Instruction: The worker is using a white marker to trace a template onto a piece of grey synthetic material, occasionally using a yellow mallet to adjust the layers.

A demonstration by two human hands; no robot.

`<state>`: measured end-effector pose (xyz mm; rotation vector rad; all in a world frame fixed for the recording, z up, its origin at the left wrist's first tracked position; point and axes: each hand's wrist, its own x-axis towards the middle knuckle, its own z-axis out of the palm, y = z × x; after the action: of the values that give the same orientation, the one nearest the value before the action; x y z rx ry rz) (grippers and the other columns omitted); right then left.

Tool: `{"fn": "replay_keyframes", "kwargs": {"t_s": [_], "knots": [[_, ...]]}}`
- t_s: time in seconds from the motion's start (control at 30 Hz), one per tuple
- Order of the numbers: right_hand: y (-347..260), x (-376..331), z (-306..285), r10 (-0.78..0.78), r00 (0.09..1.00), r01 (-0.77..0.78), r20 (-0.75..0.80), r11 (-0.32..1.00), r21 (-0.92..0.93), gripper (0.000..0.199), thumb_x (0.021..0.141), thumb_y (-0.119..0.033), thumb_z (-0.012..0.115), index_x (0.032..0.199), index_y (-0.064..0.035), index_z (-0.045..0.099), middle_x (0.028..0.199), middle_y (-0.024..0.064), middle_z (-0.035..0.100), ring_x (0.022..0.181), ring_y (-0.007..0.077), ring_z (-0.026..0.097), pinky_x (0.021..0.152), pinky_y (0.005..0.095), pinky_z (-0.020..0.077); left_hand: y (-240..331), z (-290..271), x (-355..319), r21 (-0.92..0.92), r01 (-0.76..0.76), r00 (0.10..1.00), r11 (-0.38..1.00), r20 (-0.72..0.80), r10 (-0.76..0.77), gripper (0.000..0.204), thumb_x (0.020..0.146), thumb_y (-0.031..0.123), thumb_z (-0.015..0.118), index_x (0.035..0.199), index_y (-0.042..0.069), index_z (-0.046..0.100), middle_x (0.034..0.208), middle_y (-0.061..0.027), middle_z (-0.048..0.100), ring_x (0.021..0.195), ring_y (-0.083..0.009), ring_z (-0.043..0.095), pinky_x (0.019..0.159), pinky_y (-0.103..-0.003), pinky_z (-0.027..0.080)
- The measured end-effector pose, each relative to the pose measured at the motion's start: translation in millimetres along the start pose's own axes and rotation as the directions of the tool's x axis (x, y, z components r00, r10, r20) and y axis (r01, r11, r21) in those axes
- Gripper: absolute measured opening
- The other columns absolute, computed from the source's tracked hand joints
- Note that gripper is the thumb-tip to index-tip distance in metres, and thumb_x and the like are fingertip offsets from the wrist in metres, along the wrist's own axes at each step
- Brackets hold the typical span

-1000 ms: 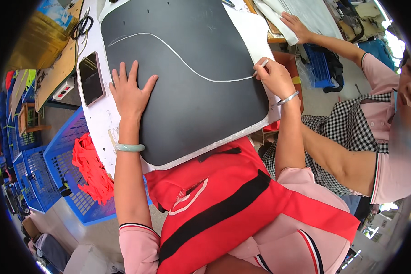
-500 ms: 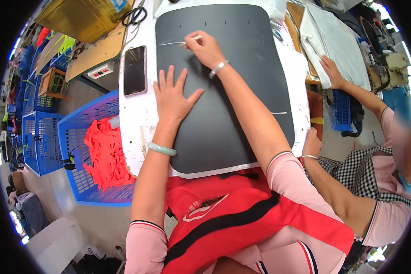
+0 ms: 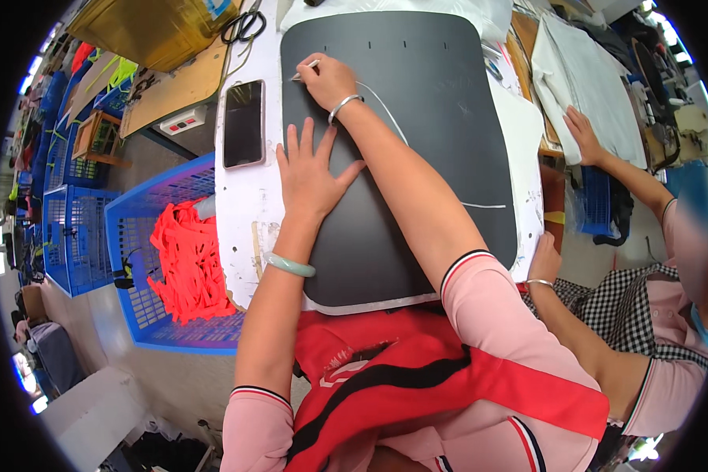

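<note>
Head view, left to right: my left hand (image 3: 311, 177) lies flat, fingers spread, pinning the black panel (image 3: 417, 157) on the worktop (image 3: 240, 197). Beyond it, my right hand (image 3: 328, 80) has fingers pinched on a white marker (image 3: 304, 69), tip pointing left at the chalk line's (image 3: 389, 118) end.

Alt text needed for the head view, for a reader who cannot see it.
Seen from above, the right hand draws a white line with a thin marker on a dark rounded panel, while the left hand presses flat on it. A phone lies to the left, above a blue crate of orange strips.
</note>
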<state>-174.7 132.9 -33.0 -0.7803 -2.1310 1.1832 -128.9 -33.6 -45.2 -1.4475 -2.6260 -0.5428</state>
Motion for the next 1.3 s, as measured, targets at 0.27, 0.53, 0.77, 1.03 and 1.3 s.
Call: {"fn": "replay_keyframes", "kwargs": {"t_s": [0.27,0.53,0.77,1.03,1.3], "knots": [[28,-35,-73,-0.087,0.975,0.033,-0.203,0.967,-0.254,0.020,0.084,-0.026,0.058,0.085,-0.0093,0.068,0.080,0.0110,0.069,0.078,0.0318,0.065,0.071,0.0420,0.0493,1,1,-1,0.010,-0.008,1.000,1.000,-0.001,0.008,0.074,0.077,0.061,0.061,0.137,0.019,0.048,0.149,-0.0138,0.033,0.140,-0.0350,0.022,0.112,-0.053,0.016],[13,-134,-154,0.030,0.991,-0.070,-0.127,0.942,-0.327,0.017,0.084,-0.021,0.058,0.078,-0.0089,0.067,0.072,0.0093,0.067,0.074,0.0305,0.064,0.071,0.0430,0.0476,1,3,-4,0.020,-0.018,1.000,1.000,-0.005,0.018,0.073,0.078,0.060,0.062,0.136,0.018,0.049,0.149,-0.0139,0.033,0.139,-0.0366,0.024,0.111,-0.054,0.019],[13,-231,-236,0.222,0.975,-0.207,-0.004,0.905,-0.372,0.018,0.088,-0.022,0.062,0.091,-0.0046,0.067,0.074,0.0092,0.066,0.064,0.0185,0.063,0.061,0.0293,0.0474,-3,7,1,0.075,-0.061,0.997,0.995,-0.039,0.064,0.069,0.081,0.058,0.061,0.137,0.018,0.048,0.147,-0.0152,0.036,0.137,-0.0375,0.028,0.109,-0.055,0.022],[33,-252,-288,0.235,0.943,-0.328,-0.236,0.781,-0.532,0.019,0.087,-0.025,0.059,0.087,-0.0077,0.066,0.068,0.0162,0.064,0.066,0.0351,0.062,0.061,0.0413,0.0480,2,8,2,0.035,-0.035,0.999,0.999,-0.006,0.035,0.071,0.080,0.060,0.060,0.137,0.017,0.049,0.148,-0.0156,0.034,0.139,-0.0377,0.025,0.111,-0.053,0.018],[63,-256,-294,0.287,0.904,-0.317,-0.317,0.947,-0.044,0.028,0.096,-0.024,0.050,0.093,-0.0009,0.065,0.079,0.0065,0.067,0.069,0.0129,0.062,0.065,0.0249,0.0484,0,6,4,0.045,-0.036,0.999,0.998,-0.009,0.037,0.071,0.081,0.060,0.059,0.138,0.018,0.048,0.148,-0.0155,0.034,0.139,-0.0374,0.024,0.112,-0.052,0.017]]}}
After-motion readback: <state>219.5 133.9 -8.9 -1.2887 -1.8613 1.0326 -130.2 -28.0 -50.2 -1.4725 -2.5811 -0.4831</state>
